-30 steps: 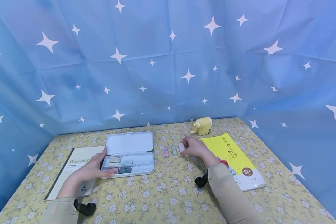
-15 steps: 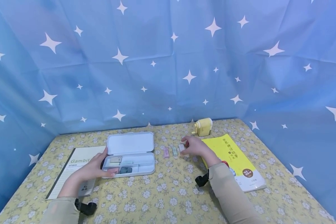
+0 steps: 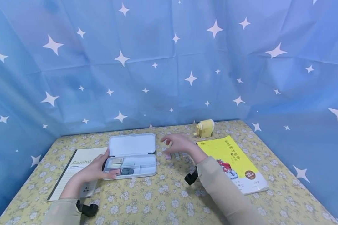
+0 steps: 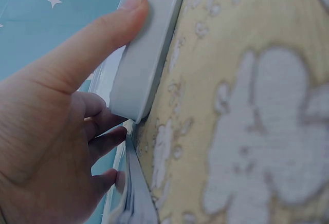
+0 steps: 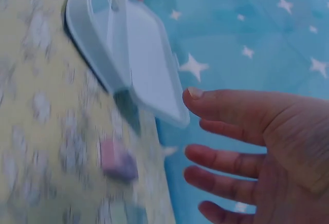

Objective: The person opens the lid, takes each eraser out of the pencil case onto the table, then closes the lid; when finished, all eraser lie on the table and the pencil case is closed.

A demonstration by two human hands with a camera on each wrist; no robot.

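Observation:
My left hand holds the left end of an open white pencil case, with the thumb on its front wall and the fingers round behind. Inside lie several erasers, among them a pink eraser and a dark grey eraser in the front compartment. To the right of the case, my right hand hovers over the table with spread, slightly bent fingers and nothing between them. Below it sit a pink-purple eraser, a pale green eraser and a whitish one, partly hidden by the hand.
A notebook lies at the left, partly under my left forearm. At the right is a yellow book, with a yellow pencil sharpener behind it. Flowered cloth covers the table; a blue starry curtain hangs behind.
My right hand has let go of the white eraser at the right of the row and moved left, above the pink-purple one. The left hand stays on the pencil case.

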